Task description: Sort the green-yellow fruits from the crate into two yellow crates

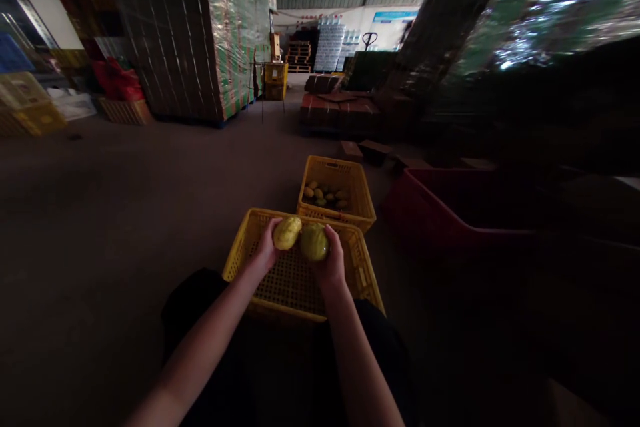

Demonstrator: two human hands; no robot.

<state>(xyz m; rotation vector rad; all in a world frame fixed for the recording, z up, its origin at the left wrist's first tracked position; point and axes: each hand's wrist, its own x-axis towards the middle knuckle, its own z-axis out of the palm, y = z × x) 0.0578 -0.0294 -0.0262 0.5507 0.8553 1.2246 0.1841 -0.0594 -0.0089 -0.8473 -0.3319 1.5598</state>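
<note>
My left hand (269, 245) is closed around a yellow mango (287, 233). Beside it, my right hand (332, 263) grips a rounder, greener mango (315, 242) with a glossy skin. Both fruits are held close together above a yellow plastic crate (242, 240), whose perforated floor shows below my hands. Just past that one, a second yellow crate (364, 191) has several yellow and green mangoes (325, 195) lying in its bottom.
A large red tub (435, 210) stands to the right. Flattened cardboard pieces (374, 150) lie beyond the crates. Tall plastic-wrapped stacks of boxes (175, 33) rise at the left, with more at the right. Low pallets with boxes (340, 112) are farther back.
</note>
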